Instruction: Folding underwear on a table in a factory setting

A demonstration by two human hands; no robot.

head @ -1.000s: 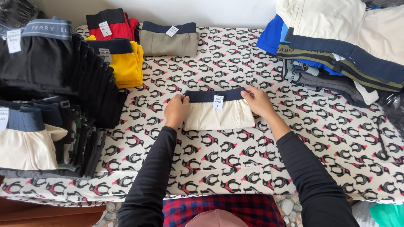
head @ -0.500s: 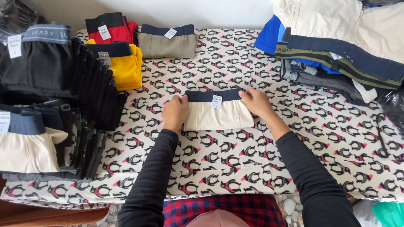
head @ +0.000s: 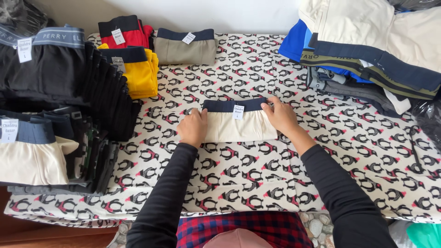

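The fingers of the left hand (head: pixel 193 127) lie flat and loosely spread, pressing down on the left edge of a folded cream garment with a navy waistband (head: pixel 239 123); nothing is gripped, the palm just rests on cloth. The right hand (head: pixel 280 116) does much the same at the other end, its fingertips (head: pixel 268 106) bent over the waistband's right corner, open rather than pinching. Between the two hands the garment lies squared up on a white cloth printed with penguins (head: pixel 321 151), a small white tag (head: pixel 238 112) at the middle of its band.

Beyond the left fingers, further up the cloth, sits a yellow folded piece (head: pixel 138 71), with a red one (head: pixel 126 31) behind it and an olive one (head: pixel 186 46) just beside that. Out past the left wrist a long stack of black folded pieces (head: pixel 69 78) stands on edge, and nearer the person lies a cream piece with a blue band (head: pixel 30 154).

Well beyond the right fingertips, up in the far corner, is a loose heap of cream, blue and olive garments (head: pixel 367 50).

Both arms wear dark long sleeves (head: pixel 340 197).
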